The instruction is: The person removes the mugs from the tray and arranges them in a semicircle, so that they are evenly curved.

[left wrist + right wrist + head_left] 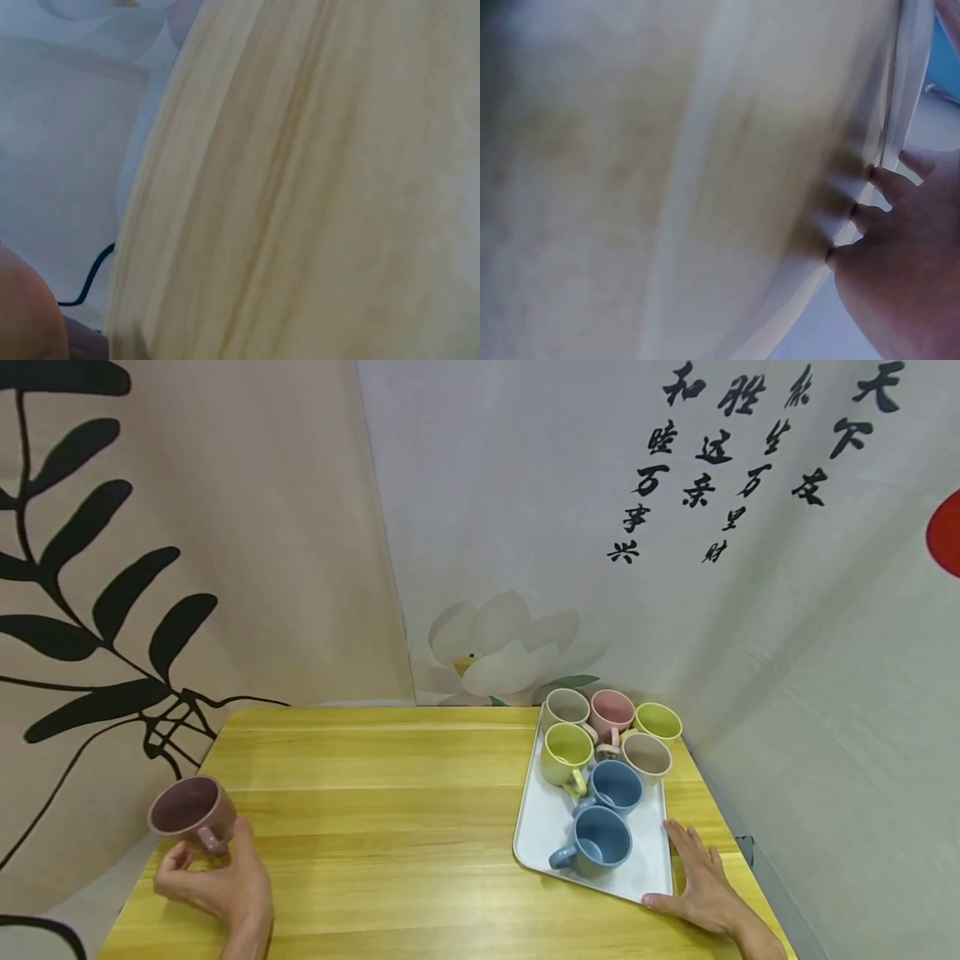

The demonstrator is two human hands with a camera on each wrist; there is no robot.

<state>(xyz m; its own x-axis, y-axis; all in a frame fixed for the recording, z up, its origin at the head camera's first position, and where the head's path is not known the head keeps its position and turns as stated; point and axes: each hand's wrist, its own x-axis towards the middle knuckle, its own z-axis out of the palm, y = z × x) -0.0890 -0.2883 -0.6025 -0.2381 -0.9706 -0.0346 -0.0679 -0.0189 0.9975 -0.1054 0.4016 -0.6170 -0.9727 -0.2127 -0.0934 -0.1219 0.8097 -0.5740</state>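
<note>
At the table's left side, my left hand [225, 881] pinches a mauve mug [191, 810] near its handle, its mouth facing up. In the left wrist view only a part of that hand [30, 307] shows at the lower left corner. My right hand [701, 885] lies at the right edge of a white tray [536, 831], fingers spread, thumb at the tray's near right corner. On the tray stand several mugs: two blue ones [602, 843] in front, then yellow-green [566, 756], beige [647, 758] and pink [612, 712] ones behind.
The wooden table [375, 827] ends at the back against a hanging cloth [525, 527] printed with writing and a flower. Another cloth [285, 568] with dark leaves hangs at the left. A black curved object [45, 925] shows at the lower left.
</note>
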